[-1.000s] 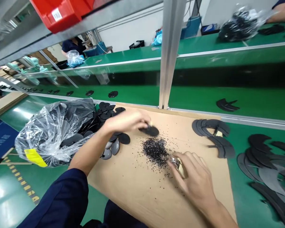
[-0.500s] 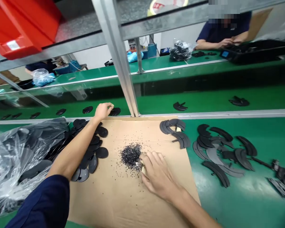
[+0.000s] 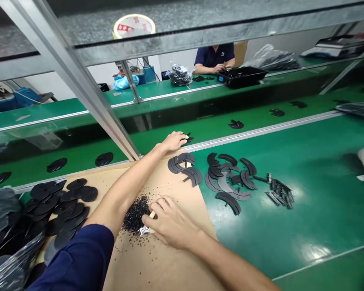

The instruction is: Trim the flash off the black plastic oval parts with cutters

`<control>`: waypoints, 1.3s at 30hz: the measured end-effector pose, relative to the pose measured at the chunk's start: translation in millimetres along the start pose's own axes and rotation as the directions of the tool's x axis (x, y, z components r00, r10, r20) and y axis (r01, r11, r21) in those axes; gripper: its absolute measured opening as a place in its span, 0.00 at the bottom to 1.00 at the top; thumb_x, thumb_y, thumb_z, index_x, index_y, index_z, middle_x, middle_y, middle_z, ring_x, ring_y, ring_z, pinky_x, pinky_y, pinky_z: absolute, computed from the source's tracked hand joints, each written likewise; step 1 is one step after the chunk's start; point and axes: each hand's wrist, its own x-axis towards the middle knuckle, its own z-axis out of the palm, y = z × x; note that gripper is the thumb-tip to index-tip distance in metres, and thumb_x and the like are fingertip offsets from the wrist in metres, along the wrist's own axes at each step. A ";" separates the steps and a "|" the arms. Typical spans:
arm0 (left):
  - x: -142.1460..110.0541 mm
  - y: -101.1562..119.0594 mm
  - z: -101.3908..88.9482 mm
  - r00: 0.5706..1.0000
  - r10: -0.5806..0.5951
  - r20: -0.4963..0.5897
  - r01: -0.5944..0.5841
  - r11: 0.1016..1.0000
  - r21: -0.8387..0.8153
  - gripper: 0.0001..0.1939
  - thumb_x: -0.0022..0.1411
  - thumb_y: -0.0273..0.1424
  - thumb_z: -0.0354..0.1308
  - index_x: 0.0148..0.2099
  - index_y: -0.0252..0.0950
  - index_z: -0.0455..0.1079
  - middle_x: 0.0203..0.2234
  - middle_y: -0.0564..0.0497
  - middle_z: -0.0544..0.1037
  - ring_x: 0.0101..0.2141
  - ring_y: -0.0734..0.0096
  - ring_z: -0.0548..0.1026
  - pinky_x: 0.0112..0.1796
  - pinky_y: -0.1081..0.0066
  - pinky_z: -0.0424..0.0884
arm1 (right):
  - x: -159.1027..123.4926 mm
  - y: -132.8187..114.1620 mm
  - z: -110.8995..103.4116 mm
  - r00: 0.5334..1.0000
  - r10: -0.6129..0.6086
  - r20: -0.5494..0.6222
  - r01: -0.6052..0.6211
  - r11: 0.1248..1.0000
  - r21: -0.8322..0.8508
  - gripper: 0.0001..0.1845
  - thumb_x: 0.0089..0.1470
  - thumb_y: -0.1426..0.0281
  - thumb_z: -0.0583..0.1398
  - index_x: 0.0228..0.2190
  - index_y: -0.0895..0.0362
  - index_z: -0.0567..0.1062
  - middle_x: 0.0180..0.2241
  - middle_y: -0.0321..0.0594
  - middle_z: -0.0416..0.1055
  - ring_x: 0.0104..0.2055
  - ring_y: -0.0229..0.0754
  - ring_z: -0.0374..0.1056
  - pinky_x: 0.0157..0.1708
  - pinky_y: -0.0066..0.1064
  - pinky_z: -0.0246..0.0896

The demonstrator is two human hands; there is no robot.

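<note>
My left hand [image 3: 174, 142] reaches to the far edge of the cardboard sheet [image 3: 162, 246], its fingertips beside a small black piece [image 3: 188, 138] on the green belt. My right hand [image 3: 170, 222] grips a pale-handled tool [image 3: 152, 215] whose small metal end [image 3: 144, 230] shows below my fingers, next to a heap of black granules [image 3: 135, 214]. Loose granules lie scattered around the heap. Black arc-shaped pieces [image 3: 182, 163] lie stacked on the cardboard, and black discs [image 3: 59, 208] overlap at its left side.
More black arcs [image 3: 227, 178] lie on the green conveyor [image 3: 306, 226] to the right. A clear bag of black parts [image 3: 3, 226] sits at lower left. An aluminium post [image 3: 87, 93] rises ahead. Across the belts, a co-worker [image 3: 214, 56] sits beside a black tray [image 3: 242, 76].
My view has swung, moving the cardboard left and down. My left hand no longer holds the black disc and has moved to the far edge. My right hand stays by the granules.
</note>
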 end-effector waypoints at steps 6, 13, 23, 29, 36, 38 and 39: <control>21.6 -3.0 22.2 0.991 -0.108 -0.080 0.100 0.990 -0.100 0.17 0.69 0.38 0.58 0.56 0.34 0.69 0.53 0.43 0.73 0.50 0.61 0.75 0.50 0.55 0.75 | -1.9 -1.6 0.9 1.000 0.017 -0.003 -0.017 1.000 -0.018 0.16 0.56 0.71 0.63 0.47 0.55 0.71 0.44 0.45 0.69 0.46 0.48 0.60 0.50 0.41 0.55; -33.4 -26.0 -22.6 0.939 -0.159 -0.304 0.034 0.925 -0.379 0.13 0.64 0.22 0.56 0.51 0.31 0.70 0.39 0.46 0.79 0.41 0.69 0.78 0.45 0.67 0.75 | -1.1 -2.8 7.8 0.976 0.108 -0.189 -0.081 0.986 0.147 0.15 0.56 0.78 0.58 0.45 0.56 0.73 0.42 0.46 0.73 0.44 0.48 0.64 0.46 0.41 0.60; -223.9 -2.0 -52.3 0.966 -0.021 -0.258 -0.181 0.657 -0.732 0.16 0.60 0.39 0.68 0.42 0.33 0.71 0.38 0.46 0.79 0.39 0.68 0.80 0.42 0.66 0.77 | 17.0 11.5 5.2 0.676 0.720 -0.154 -0.043 0.247 0.968 0.18 0.57 0.57 0.63 0.42 0.57 0.75 0.31 0.40 0.76 0.28 0.39 0.68 0.29 0.31 0.66; -280.5 17.0 -38.5 0.983 0.050 -0.177 -0.142 0.821 -0.553 0.06 0.65 0.30 0.62 0.44 0.34 0.73 0.39 0.45 0.81 0.42 0.67 0.80 0.47 0.66 0.76 | 27.2 4.7 -2.3 0.760 0.633 0.149 -0.208 0.020 0.978 0.24 0.39 0.52 0.73 0.21 0.55 0.70 0.20 0.34 0.66 0.23 0.36 0.60 0.24 0.30 0.61; -317.4 -79.7 -106.8 0.861 -0.499 -0.101 0.509 0.848 0.147 0.07 0.66 0.25 0.56 0.35 0.31 0.74 0.40 0.40 0.80 0.49 0.55 0.76 0.52 0.58 0.71 | 29.1 -4.3 -4.8 0.695 0.712 0.101 -0.249 0.106 0.963 0.30 0.37 0.49 0.73 0.17 0.54 0.62 0.18 0.28 0.55 0.22 0.33 0.51 0.22 0.28 0.52; -324.1 -111.4 -119.0 0.784 -0.599 -0.160 0.620 0.768 0.163 0.08 0.67 0.26 0.55 0.36 0.29 0.74 0.38 0.39 0.79 0.47 0.54 0.77 0.51 0.55 0.72 | 28.5 -3.2 -0.9 0.691 0.715 0.102 -0.247 0.101 0.964 0.29 0.38 0.50 0.73 0.18 0.54 0.63 0.19 0.29 0.57 0.22 0.33 0.52 0.22 0.28 0.52; -326.6 -123.8 -121.7 0.752 -0.634 -0.181 0.659 0.735 0.161 0.07 0.68 0.28 0.57 0.38 0.29 0.74 0.38 0.41 0.79 0.46 0.57 0.77 0.50 0.56 0.73 | 28.3 -2.8 0.5 0.690 0.715 0.108 -0.247 0.093 0.965 0.28 0.38 0.50 0.73 0.19 0.54 0.64 0.20 0.29 0.59 0.23 0.34 0.54 0.23 0.29 0.53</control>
